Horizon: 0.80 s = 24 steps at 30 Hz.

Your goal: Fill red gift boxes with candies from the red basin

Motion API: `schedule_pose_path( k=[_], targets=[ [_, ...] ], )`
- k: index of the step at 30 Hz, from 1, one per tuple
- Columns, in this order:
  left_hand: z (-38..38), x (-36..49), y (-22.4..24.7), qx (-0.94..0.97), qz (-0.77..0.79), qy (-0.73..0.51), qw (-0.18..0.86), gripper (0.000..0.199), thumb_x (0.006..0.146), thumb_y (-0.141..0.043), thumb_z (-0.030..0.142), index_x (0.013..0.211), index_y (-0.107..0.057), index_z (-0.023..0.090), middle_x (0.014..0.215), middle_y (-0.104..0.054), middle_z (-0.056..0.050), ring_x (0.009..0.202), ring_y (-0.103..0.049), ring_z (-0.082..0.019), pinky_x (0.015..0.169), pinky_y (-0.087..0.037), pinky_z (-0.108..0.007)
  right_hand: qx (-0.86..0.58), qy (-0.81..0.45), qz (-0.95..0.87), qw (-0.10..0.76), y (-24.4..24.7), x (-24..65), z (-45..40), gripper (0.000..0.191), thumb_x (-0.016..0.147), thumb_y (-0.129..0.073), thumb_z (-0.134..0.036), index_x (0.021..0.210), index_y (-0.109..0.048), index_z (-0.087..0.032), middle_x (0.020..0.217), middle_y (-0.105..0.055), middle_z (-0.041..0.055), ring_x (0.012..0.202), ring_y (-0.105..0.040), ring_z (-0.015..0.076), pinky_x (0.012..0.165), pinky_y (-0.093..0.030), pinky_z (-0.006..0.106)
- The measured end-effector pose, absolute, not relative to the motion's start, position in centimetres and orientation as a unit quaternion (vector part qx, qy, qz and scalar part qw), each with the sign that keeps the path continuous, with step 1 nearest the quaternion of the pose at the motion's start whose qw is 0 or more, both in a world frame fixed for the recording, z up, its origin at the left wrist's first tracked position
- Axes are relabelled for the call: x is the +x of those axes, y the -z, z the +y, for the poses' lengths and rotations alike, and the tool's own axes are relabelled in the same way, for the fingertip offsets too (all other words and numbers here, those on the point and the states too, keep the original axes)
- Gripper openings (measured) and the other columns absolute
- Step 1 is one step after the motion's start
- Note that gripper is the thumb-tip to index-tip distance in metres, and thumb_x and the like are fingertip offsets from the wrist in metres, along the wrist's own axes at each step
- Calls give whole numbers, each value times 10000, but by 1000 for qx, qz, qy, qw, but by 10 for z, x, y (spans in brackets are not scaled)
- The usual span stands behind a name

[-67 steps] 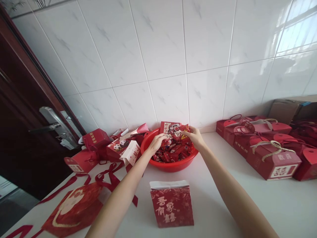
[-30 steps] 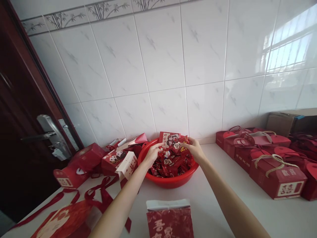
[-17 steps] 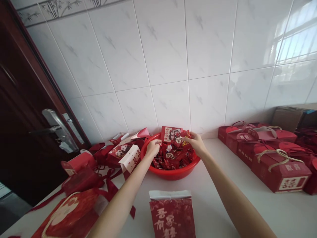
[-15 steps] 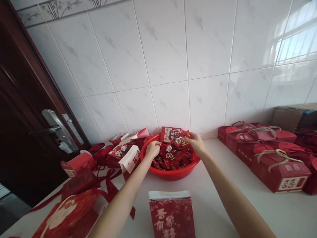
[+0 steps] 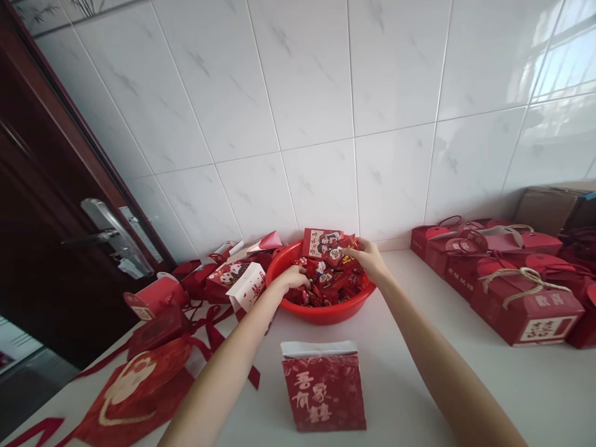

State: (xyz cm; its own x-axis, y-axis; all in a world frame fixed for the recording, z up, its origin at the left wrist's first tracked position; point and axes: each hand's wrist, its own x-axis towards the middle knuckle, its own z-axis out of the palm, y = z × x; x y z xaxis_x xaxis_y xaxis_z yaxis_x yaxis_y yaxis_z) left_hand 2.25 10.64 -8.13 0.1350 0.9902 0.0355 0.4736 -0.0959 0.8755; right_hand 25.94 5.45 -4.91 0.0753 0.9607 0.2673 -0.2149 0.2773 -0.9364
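Red plastic basin (image 5: 326, 315) on the white table (image 5: 395, 379), near the tiled wall (image 5: 316, 93), filled with small red wrapped packets (image 5: 328, 277). Left hand (image 5: 292, 278) down inside the basin at its left side, fingers bent among the packets; cannot tell whether its grip has closed on one. Right hand (image 5: 371, 259) over the basin's right rear rim, thumb and fingers pinched on a yellow-marked packet (image 5: 348, 243). Printed card or box (image 5: 318, 242), figures on its face, leaning at the basin's rear beside that packet. Nearer the wearer, a dark red paper bag (image 5: 325, 392) stands upright, pale characters on its front, white fold along the top, apart from the basin. To the left, a jumble of red cartons (image 5: 158, 297), one white-sided carton (image 5: 246, 287) just beside the basin, loose dark red ribbon (image 5: 214, 338), and an orange-red bag (image 5: 139, 397) with rope handle. To the right, grouped red gift boxes (image 5: 526, 304), the nearest with a rope bow; brown cardboard box (image 5: 542, 208) behind. Dark door (image 5: 41, 186) at far left, metal handle (image 5: 114, 239).
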Motion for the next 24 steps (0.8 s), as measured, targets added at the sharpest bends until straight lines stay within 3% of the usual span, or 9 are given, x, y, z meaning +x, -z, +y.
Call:
schedule_pose_path(
  k=[6,12,19,24],
  targets=[
    [91,39,51,625,534,-364,438,461,519,-759,57,958,-762,198,988,-771,-51,1025,-690,-266,913,-524,-341,-370,-480,-485,630,45,258,52,301,571,-806,-328,825,-714,-195,771,-772,40,728,-720,257,667,-581,356],
    [83,45,46,602,470,-405,503,595,588,-807,97,1169,-707,180,964,-775,-61,934,-723,-240,913,-555,-374,-365,-483,-482,634,44,258,51,281,578,-808,-316,819,-724,-200,793,-781,45,760,-735,271,704,-597,377],
    [78,48,42,594,442,-431,516,475,678,-795,219,1147,-724,195,1097,-775,-45,1007,-719,-254,946,-547,-373,-365,-482,-486,631,44,259,51,285,572,-812,-314,818,-730,-197,815,-784,55,793,-740,292,726,-597,397],
    [79,48,45,594,469,-442,481,357,762,-742,347,1077,-749,179,1053,-781,-58,1000,-708,-260,901,-536,-358,-369,-481,-487,629,43,259,50,283,569,-813,-319,808,-724,-195,797,-779,53,766,-733,281,709,-591,388]
  ],
)
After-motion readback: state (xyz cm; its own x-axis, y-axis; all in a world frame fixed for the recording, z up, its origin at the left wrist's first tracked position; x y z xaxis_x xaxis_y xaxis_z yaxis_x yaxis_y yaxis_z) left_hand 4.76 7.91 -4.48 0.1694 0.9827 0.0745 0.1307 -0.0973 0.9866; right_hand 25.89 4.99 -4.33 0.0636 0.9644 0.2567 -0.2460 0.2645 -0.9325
